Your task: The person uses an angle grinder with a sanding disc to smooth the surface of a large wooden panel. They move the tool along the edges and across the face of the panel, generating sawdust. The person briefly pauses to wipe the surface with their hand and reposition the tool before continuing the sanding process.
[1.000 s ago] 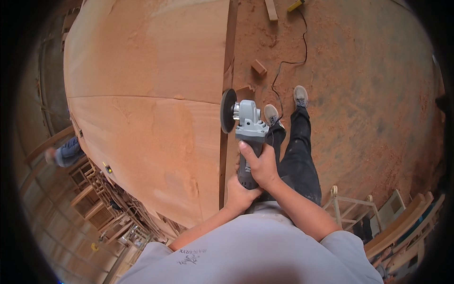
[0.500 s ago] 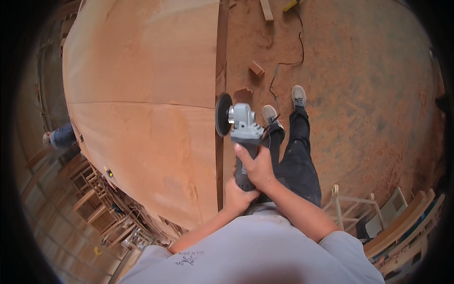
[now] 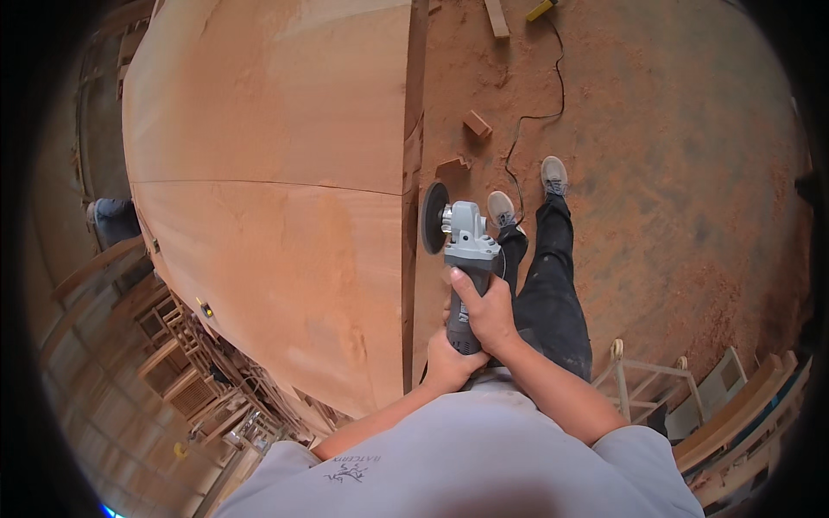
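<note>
A grey and black angle grinder (image 3: 471,233) stands upright in front of me, its dark round disc (image 3: 434,217) facing left. My right hand (image 3: 492,312) is wrapped round the upper part of its body, the thumb lying along the near side. Lower down, my left hand (image 3: 453,361) grips the tail end of the grinder. To the left lies a large wooden panel (image 3: 268,250), dusty and reddish, with a seam running across it. The disc is just right of the panel's edge, and whether they touch is unclear.
A black cord (image 3: 563,78) trails over the dusty floor (image 3: 682,173) past my feet. Wood offcuts (image 3: 477,124) lie ahead, near a yellow object (image 3: 540,10). Wooden frames (image 3: 656,380) stand at right. Another person's leg (image 3: 115,221) shows beyond the panel, and a tape measure (image 3: 205,308) sits at its far edge.
The grinder, held in both hands, has moved right and slightly toward me, so its disc no longer overlaps the panel's edge in view. The whole view has shifted a little.
</note>
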A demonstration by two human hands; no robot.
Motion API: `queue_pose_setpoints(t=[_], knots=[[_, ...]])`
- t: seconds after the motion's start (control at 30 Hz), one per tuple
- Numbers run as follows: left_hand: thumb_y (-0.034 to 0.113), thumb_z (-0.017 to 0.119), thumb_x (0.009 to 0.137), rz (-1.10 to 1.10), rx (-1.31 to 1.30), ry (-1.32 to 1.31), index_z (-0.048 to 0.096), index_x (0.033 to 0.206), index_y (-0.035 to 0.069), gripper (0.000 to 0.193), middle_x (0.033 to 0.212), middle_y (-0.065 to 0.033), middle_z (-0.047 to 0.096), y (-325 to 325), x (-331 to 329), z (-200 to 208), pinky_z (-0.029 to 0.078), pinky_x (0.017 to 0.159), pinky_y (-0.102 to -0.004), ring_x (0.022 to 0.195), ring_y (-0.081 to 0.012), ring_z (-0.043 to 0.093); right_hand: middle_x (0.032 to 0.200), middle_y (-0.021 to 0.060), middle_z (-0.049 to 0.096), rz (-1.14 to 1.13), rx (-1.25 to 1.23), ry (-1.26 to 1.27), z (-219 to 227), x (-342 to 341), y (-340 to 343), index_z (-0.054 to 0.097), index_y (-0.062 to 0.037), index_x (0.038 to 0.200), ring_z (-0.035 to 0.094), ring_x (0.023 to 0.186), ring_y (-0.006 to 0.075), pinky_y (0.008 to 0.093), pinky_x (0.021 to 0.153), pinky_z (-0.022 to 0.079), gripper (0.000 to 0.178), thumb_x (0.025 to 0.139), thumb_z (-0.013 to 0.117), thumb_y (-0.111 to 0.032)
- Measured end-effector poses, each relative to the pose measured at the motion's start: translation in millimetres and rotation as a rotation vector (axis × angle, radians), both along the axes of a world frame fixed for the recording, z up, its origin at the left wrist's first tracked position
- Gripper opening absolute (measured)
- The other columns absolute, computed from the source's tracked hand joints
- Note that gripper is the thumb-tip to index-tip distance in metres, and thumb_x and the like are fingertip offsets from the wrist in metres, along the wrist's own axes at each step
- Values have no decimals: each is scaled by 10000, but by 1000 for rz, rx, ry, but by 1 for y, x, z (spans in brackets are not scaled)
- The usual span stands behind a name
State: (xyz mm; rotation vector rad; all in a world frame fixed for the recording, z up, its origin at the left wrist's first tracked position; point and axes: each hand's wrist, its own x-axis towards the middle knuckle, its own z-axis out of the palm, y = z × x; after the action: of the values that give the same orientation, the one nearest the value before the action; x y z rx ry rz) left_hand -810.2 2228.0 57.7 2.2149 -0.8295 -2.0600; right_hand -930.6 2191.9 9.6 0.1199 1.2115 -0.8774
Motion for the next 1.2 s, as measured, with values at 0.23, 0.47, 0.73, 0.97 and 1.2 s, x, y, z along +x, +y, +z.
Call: queue_pose_setpoints(t=[0.23, 0.47, 0.73, 0.97, 1.2], knots=[[-1, 827, 741, 10, -97, 5, 684, 1021, -16, 315, 867, -86, 724, 9, 7, -4, 574, 664, -356, 738, -196, 719, 756, 81, 677, 37, -86, 16, 1, 3, -3, 632, -1, 1039, 698, 634, 168, 329, 587, 585, 436, 998, 762, -415], [-30, 800, 720, 15, -122, 14, 684, 1031, -38, 333, 854, -83, 719, -16, 2, -5, 567, 627, -349, 707, -202, 713, 757, 92, 685, 47, -124, 73, -5, 2, -19, 640, 19, 1020, 696, 634, 169, 331, 592, 578, 432, 998, 761, -395], [61, 851, 729, -60, -108, -17, 688, 986, -35, 318, 837, -82, 729, -18, 7, -7, 582, 665, -350, 735, -197, 726, 750, 95, 686, 12, -123, 47, -4, 2, -24, 646, 21, 1029, 699, 631, 172, 330, 589, 579, 425, 998, 760, -386], [7, 804, 716, -35, -202, -25, 696, 947, -36, 258, 810, -84, 725, -12, 6, -7, 571, 611, -343, 694, -183, 720, 754, 93, 692, -12, -133, 41, -2, 9, -16, 648, 19, 1030, 704, 629, 172, 328, 596, 582, 444, 1001, 755, -411], [13, 813, 713, 52, -109, -4, 694, 927, -32, 249, 800, -83, 719, -15, 4, -4, 560, 614, -340, 701, -189, 718, 743, 87, 685, -23, -124, 48, -2, 7, -21, 651, 10, 978, 702, 634, 169, 327, 593, 578, 397, 1002, 762, -371]])
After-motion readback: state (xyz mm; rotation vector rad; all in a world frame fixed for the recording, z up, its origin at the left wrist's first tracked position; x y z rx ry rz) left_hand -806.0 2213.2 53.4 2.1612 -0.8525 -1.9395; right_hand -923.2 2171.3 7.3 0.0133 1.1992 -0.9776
